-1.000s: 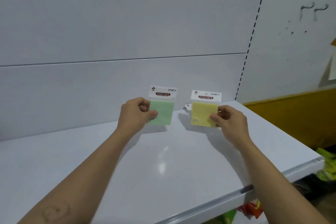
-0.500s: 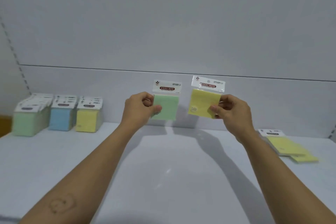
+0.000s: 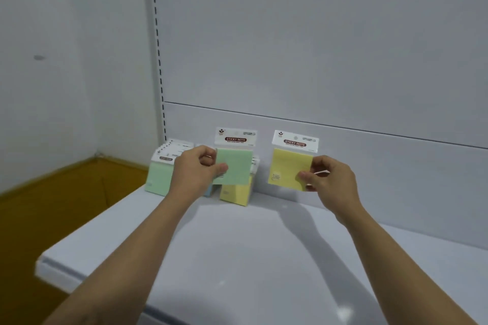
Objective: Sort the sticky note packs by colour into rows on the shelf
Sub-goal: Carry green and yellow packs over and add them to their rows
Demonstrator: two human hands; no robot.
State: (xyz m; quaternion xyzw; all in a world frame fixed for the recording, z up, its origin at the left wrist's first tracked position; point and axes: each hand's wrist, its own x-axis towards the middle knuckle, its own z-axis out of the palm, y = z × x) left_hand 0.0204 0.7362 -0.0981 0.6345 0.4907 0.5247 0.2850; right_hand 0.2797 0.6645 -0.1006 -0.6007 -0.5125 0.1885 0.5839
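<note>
**Q:** What are the two hands holding?

**A:** The left hand (image 3: 195,169) pinches a green sticky note pack (image 3: 235,163) by its left edge, thumb on the front and fingers curled behind. The right hand (image 3: 330,179) pinches a yellow sticky note pack (image 3: 290,166) by its lower right corner in the same way. Both packs are upright in the air above the white shelf (image 3: 250,258), side by side and apart, their white header cards on top.

**Q:** Where are the other packs?

**A:** They stand in rows at the shelf's back left corner, against the grey back panel (image 3: 317,60). A green row (image 3: 158,177) is furthest left and a yellow row (image 3: 235,194) is to its right. A sliver of a blue row (image 3: 208,191) shows between them, mostly hidden by the left hand. The held green pack is in front of the yellow row.

**Q:** Anything else?

**A:** A slotted upright post (image 3: 157,47) runs up the panel's left edge, and a brown floor (image 3: 52,206) lies to the left.
</note>
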